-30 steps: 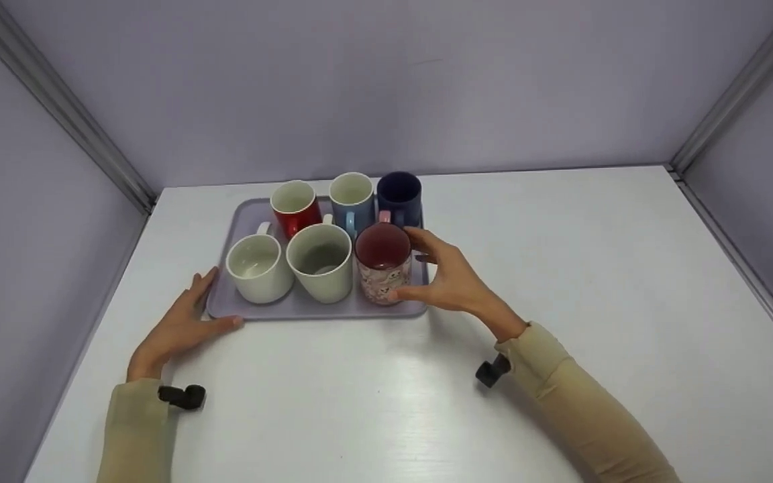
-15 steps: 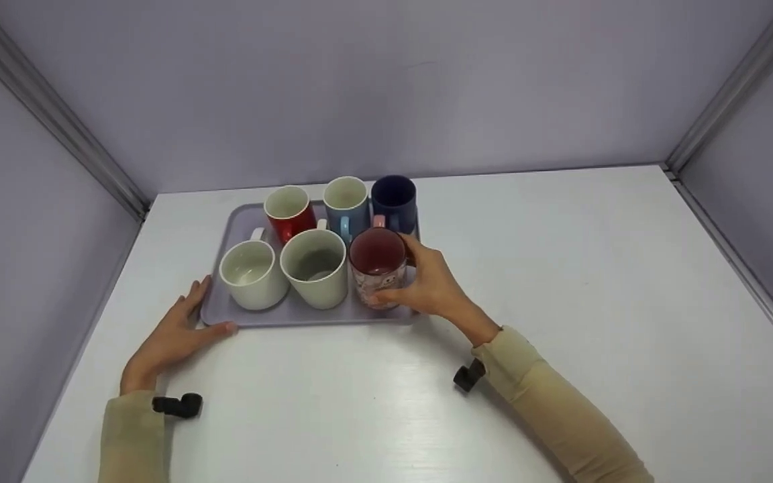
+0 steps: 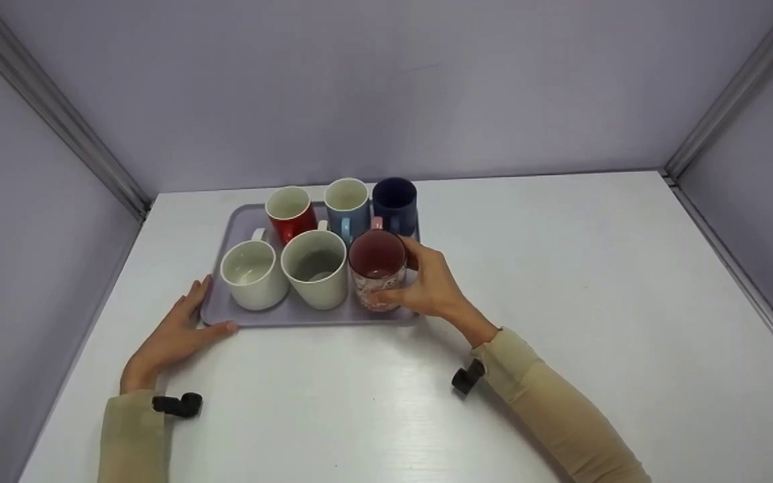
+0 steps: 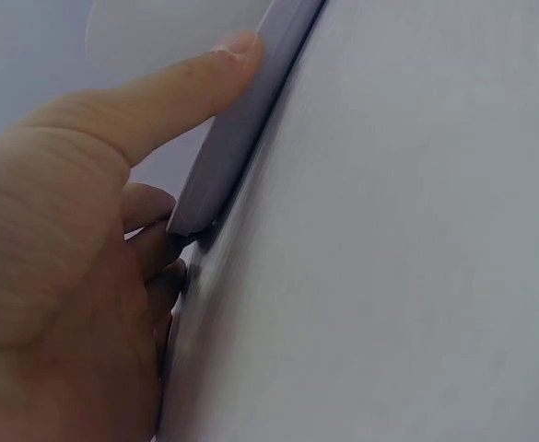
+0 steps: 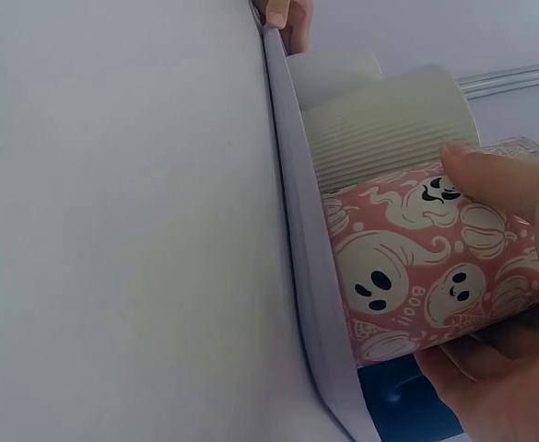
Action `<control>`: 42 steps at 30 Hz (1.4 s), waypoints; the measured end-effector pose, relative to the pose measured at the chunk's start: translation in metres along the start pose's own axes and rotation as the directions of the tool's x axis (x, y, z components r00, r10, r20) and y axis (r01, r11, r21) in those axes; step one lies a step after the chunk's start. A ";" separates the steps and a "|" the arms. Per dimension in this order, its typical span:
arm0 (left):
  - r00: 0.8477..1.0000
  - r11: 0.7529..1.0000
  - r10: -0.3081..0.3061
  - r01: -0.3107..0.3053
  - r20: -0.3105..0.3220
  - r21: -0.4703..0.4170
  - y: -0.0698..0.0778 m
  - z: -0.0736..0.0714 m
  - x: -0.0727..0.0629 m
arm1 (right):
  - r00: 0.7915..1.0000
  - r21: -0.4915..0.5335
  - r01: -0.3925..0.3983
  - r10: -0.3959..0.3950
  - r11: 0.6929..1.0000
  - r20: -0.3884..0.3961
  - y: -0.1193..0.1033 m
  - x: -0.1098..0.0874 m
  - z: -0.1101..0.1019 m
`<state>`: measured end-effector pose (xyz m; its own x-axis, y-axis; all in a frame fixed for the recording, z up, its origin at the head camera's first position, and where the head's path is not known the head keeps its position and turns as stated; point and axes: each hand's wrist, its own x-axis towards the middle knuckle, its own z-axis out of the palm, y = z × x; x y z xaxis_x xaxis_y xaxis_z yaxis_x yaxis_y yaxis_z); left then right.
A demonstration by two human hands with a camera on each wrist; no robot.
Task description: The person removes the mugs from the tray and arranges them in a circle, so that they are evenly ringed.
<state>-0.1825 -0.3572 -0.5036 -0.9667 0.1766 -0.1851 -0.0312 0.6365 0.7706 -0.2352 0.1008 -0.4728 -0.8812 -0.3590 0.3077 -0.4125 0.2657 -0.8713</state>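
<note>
A lilac tray (image 3: pixel 292 319) carries two rows of upright mugs. At its front right stands a pink mug with a ghost pattern (image 5: pixel 380 276) and a dark red inside. My right hand (image 3: pixel 432 285) grips this mug from the right, thumb across its front and fingers behind, partly hidden. My left hand (image 3: pixel 168 339) holds the tray's front left corner; in the left wrist view its thumb (image 4: pixel 195 92) lies on the rim and its fingers bend in at the corner. A ribbed white mug (image 5: pixel 389 124) stands beside the pink one, a wider white mug (image 3: pixel 255 285) farther left.
The back row holds a red mug (image 3: pixel 300 223), a light blue mug (image 3: pixel 357 218) and a dark blue mug (image 3: pixel 405 216). Around them spreads a white table (image 3: pixel 561 268), with a pale wall (image 3: pixel 386 100) behind and side walls left and right.
My right hand has moved left around the pink mug, its thumb now farther across the front. The left hand stays at the tray corner. The head view has shifted slightly.
</note>
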 end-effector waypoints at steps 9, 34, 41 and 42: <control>1.000 1.000 -0.016 0.016 0.000 0.021 -0.001 0.001 0.000 | 0.998 0.009 0.061 -0.062 0.998 0.006 -0.037 -0.002 -0.021; 1.000 0.999 -0.005 0.004 0.013 0.036 0.003 -0.003 -0.007 | 0.904 0.067 0.016 0.015 0.998 -0.427 0.024 -0.002 -0.175; 0.999 0.999 -0.031 0.031 0.013 0.042 0.000 -0.003 -0.007 | 0.882 0.110 -0.059 0.104 0.992 -0.459 0.055 -0.007 -0.193; 0.999 0.999 -0.031 0.031 0.013 0.043 0.000 -0.002 -0.007 | 0.882 0.121 -0.066 0.115 0.990 -0.457 0.058 -0.008 -0.195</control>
<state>-0.1762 -0.3601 -0.5006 -0.9620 0.1662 -0.2168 -0.0499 0.6736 0.7374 -0.2976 0.2933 -0.4514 -0.9300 0.1232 0.3462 -0.3223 0.1790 -0.9295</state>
